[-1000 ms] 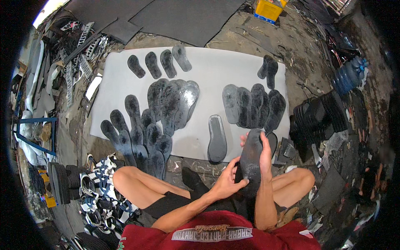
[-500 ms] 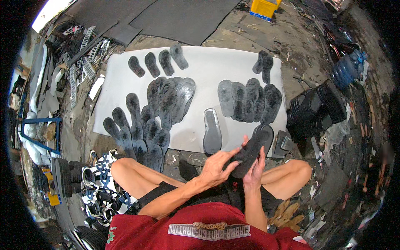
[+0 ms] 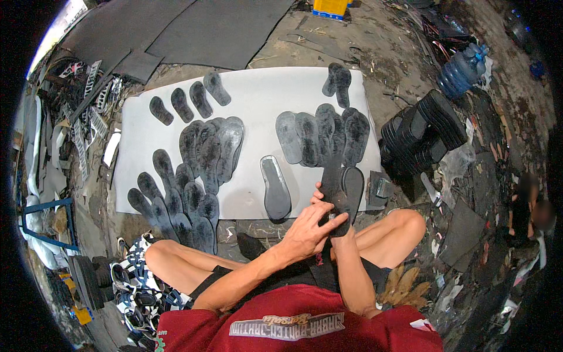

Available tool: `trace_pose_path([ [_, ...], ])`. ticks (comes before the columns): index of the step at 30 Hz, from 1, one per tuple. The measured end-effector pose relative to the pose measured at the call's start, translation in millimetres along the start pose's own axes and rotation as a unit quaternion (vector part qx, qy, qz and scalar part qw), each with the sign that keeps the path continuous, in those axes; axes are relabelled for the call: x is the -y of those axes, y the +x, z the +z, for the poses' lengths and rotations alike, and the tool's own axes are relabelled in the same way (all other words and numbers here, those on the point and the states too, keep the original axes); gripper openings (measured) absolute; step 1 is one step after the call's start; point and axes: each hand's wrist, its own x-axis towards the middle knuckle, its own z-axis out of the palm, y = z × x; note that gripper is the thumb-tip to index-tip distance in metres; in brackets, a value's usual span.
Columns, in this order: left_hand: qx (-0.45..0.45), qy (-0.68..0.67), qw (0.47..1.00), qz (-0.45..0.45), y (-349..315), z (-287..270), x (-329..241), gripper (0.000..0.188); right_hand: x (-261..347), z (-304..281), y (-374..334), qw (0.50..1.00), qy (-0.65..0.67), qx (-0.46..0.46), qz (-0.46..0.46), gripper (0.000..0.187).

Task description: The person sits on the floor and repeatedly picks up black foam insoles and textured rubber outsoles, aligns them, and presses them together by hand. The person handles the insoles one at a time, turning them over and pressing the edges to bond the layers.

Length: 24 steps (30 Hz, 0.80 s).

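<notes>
Both hands meet at a dark sole [image 3: 332, 185], held just past the near edge of the white sheet [image 3: 258, 123], its far end reaching over that sheet. Left hand [image 3: 308, 227]: fingers spread, thumb stretched apart from them and laid across the near part of the sole. Right hand [image 3: 343, 237]: under the sole's near end, mostly hidden, so how its fingers close cannot be told. A few fingertips [image 3: 318, 192] show along the sole's left edge; which hand they belong to is unclear.

Just right of the dark sole is a second sole [image 3: 352, 189], partly overlapped by it. To the left, well apart from other soles, a rimmed sole [image 3: 276, 189] lies alone on the sheet, a shiny band round its far end. Beyond the hands is the right cluster [image 3: 324, 136], overlapping, with a small pair [image 3: 342, 85] above it. The left cluster [image 3: 205, 154] spreads down past the sheet's near edge; a row of four [image 3: 181, 105] lies beyond it.

Right of the sheet stands a black stack [image 3: 423, 130], with a blue bottle [image 3: 460, 71] beyond. Black-and-white sandals [image 3: 143, 287] are heaped beside the person's left knee [image 3: 159, 255].
</notes>
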Motion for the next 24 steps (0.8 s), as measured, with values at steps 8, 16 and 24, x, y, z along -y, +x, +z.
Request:
trace_pose_path([
  [8, 0.031, -0.138, 0.97, -0.198, -19, -23, 9, 0.04, -13, 18, -16, 0.974, -0.172, -0.112, 0.093, 0.061],
  [16, -0.454, -0.062, 0.804, -0.379, -15, -55, 157, 0.047, 60, 5, -35, 0.99, 0.024, -0.063, -0.127, 0.067],
  [24, -0.259, 0.198, 0.792, -0.517, -53, 93, 238, 0.109, 6, 36, -23, 0.998, 0.059, -0.029, -0.012, 0.073],
])
